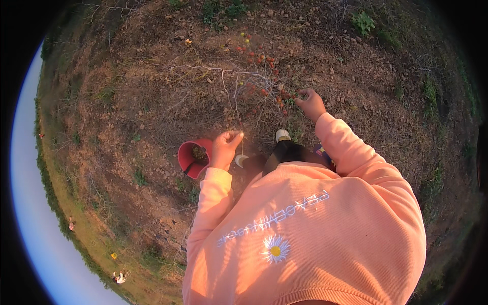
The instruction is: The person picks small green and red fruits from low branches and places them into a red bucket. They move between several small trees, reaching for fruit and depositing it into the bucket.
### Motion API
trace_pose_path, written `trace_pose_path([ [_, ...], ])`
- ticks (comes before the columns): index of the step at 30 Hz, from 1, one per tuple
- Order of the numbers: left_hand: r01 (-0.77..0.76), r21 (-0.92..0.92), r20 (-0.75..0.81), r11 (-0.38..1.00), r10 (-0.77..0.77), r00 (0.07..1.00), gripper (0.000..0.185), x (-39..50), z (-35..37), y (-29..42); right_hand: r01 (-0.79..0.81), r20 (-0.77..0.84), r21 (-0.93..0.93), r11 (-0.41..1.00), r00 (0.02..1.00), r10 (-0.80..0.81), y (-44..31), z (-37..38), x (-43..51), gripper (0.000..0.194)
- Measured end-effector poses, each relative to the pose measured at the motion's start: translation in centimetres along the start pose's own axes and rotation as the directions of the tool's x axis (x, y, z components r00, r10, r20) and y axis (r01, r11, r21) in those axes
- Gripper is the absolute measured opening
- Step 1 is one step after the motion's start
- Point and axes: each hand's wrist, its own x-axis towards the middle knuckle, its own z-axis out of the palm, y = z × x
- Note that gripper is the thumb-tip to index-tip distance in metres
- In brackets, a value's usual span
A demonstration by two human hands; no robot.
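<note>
A low, nearly leafless plant with pale bare branches (pixel 213 69) spreads over the soil before me. Small round red fruits (pixel 261 59) hang on it, with a few yellow-green ones (pixel 247 40) towards the far side. At the plant's right edge, my right hand (pixel 312 106) has thumb and fingertips around a small red fruit; whether they grip it is unclear. My left hand (pixel 224 149) is nearer to me, thumb and forefinger pinched on what looks like a thin dry stem. Just left of it stands a red bucket (pixel 183 160) with small greenish-brown contents at its bottom.
Stony soil with dry grass and twigs surrounds me. My pale shoes (pixel 282 135) stand close to the plant. Green weeds (pixel 363 23) grow at the far right. People (pixel 120 278) and a yellow object (pixel 114 256) are in the distance at left.
</note>
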Motion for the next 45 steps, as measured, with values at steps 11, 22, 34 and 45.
trace_pose_path([
  [11,-0.042,0.022,-0.047,0.999,0.043,0.998,0.011,-0.5,0.1,-0.1,0.092,0.032,-0.287,0.953,0.996,-0.087,-1.4,0.4,0.0,0.037],
  [22,-0.018,0.006,0.001,1.000,0.018,1.000,0.014,-0.2,0.7,0.4,-0.132,0.343,0.012,0.991,0.932,0.120,-2.5,-2.6,0.0,0.037],
  [34,-0.028,0.059,0.006,0.998,0.028,1.000,0.020,-0.2,1.0,0.1,-0.177,0.480,0.389,0.904,0.876,-0.035,-2.5,-3.5,4.0,0.028],
  [45,-0.011,0.088,0.017,0.996,0.009,1.000,0.016,-0.3,1.3,0.0,0.659,0.612,-0.539,0.525,0.734,-0.294,-6.9,-1.4,2.3,0.050],
])
